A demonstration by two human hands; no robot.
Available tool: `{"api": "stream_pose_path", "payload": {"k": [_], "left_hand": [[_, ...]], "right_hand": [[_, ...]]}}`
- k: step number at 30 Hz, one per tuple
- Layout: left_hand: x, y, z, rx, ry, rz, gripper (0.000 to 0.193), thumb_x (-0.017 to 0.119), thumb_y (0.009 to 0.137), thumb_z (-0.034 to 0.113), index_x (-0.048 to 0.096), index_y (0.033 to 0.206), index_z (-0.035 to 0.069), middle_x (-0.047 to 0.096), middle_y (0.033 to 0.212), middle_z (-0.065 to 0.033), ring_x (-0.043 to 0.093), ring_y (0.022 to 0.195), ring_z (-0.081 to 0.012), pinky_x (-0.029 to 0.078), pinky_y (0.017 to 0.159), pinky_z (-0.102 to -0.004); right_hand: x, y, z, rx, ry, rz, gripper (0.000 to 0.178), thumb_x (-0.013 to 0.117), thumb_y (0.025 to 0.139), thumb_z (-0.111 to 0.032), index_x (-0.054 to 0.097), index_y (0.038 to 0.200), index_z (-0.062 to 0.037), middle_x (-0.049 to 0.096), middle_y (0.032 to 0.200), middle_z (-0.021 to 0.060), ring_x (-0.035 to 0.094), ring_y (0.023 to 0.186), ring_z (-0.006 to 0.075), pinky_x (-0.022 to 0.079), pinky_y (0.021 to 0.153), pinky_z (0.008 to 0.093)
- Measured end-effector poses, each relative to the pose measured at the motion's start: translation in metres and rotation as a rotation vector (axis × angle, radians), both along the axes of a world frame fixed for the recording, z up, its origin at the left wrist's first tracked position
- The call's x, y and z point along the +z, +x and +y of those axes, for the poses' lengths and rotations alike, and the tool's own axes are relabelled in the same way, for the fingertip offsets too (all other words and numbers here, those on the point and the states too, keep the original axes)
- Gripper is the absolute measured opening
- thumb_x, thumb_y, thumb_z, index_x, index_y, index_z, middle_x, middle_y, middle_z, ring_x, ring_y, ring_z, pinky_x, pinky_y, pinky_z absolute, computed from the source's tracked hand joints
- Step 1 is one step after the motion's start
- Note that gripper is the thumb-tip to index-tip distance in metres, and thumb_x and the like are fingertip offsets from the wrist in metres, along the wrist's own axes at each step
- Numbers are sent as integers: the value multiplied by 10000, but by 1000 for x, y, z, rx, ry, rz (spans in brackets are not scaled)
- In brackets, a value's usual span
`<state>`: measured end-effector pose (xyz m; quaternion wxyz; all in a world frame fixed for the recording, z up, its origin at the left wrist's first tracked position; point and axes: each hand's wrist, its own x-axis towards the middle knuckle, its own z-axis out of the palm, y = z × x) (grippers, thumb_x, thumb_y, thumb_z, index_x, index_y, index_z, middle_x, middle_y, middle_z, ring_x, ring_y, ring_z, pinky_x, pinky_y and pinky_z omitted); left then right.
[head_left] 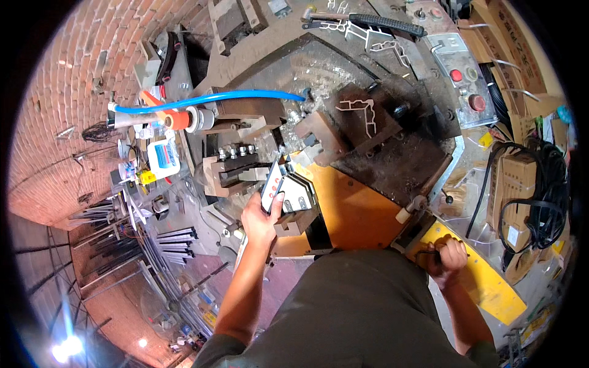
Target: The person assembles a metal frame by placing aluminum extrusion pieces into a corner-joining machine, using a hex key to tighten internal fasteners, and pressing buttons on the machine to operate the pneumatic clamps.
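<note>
My left hand (261,219) is closed round a short silver-white metal profile (270,187) with a row of reddish holes, thumb on its near face. The piece is tilted and stands against a pale angular block (296,194) with slots, at the left side of the machine. Farther right, my right hand (448,260) is curled into a grip beside the yellow panel (491,279). Something dark shows at its fingers, but what it is cannot be made out. Between the hands lies an orange machine plate (353,208).
A dark metal machine block (392,165) stands ahead, with a blue hose (215,98) crossing at left. A control box (466,86) with red buttons is at far right, near coiled black cable (543,196). A black-handled tool (386,23) lies at the back among profile offcuts.
</note>
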<state>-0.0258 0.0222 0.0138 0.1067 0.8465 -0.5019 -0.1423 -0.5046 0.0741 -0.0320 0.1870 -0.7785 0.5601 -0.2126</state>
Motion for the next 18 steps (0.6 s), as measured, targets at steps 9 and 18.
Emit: {"api": "stream_pose_path", "payload": {"k": [9,18], "left_hand": [[-3,-4,-10,-37,-39,-31,572,801,922,507,583,785,-4,627,664,-163,557,587,-246,477,584,-413],[-11,4,-9,-63,-24,-66,592,816,907,539,563,784,18,601,647,-166,584,550,-349,491,576,-463]], "right_hand": [[-1,0,0,2,-23,-28,176,762,861,-102,596,823,-61,598,823,127,591,713,335,421,646,444],[-2,0,1,1,8,-28,167,740,890,-94,582,839,-71,550,792,127,569,711,347,404,646,459]]}}
